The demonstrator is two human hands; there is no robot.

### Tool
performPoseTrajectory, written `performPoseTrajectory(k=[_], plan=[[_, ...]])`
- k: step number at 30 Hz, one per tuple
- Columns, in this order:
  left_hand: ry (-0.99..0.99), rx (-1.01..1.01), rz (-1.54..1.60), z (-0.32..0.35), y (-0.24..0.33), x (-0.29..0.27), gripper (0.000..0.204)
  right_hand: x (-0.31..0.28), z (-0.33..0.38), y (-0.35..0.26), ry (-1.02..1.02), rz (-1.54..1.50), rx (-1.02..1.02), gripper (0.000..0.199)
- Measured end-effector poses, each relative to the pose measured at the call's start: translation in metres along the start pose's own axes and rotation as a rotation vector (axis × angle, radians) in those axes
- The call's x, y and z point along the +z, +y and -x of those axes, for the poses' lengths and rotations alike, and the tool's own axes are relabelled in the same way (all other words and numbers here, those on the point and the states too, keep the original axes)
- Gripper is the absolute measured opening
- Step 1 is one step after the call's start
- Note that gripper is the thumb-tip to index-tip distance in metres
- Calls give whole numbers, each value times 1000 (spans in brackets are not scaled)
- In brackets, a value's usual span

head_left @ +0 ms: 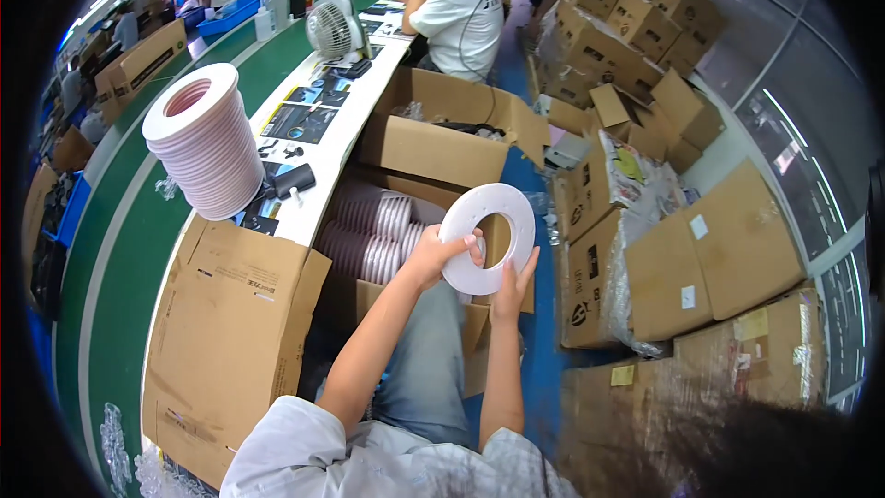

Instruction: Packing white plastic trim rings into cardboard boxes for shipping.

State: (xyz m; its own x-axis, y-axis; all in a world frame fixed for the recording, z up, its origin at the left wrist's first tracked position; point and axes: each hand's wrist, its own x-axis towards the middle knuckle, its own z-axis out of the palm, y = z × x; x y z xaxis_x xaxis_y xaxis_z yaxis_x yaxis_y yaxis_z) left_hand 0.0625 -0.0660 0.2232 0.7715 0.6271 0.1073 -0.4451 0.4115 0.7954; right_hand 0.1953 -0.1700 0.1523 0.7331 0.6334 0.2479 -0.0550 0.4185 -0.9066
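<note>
A flat white ring (pixel 458 269) with a wide round hole is held up before me, over an open carton. My left hand (pixel 433 256) grips its left side, the thumb lying on the face near the hole. At the lower right, my right hand (pixel 512 288) holds the rim with its fingers along the edge. Below, the carton (pixel 369 295) contains rows of similar rings (pixel 369 258) standing on edge. A tall, slightly leaning stack of such rings (pixel 217 152) rises from the workbench on my left.
Along the white bench (pixel 343 124) lie printed sheets, small black parts and a desk fan (pixel 335 28). Another open carton (pixel 438 134) stands beyond the rings. A cardboard sheet (pixel 226 332) covers the near left. A person in white (pixel 461 23) sits ahead; cartons (pixel 710 258) pile up at right.
</note>
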Motion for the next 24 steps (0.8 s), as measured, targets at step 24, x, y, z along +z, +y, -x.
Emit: performPoseTrajectory(k=[24], plan=[[1132,233,-1888,175,205,-11,50,277,48,-60,-585,379,-259,31]])
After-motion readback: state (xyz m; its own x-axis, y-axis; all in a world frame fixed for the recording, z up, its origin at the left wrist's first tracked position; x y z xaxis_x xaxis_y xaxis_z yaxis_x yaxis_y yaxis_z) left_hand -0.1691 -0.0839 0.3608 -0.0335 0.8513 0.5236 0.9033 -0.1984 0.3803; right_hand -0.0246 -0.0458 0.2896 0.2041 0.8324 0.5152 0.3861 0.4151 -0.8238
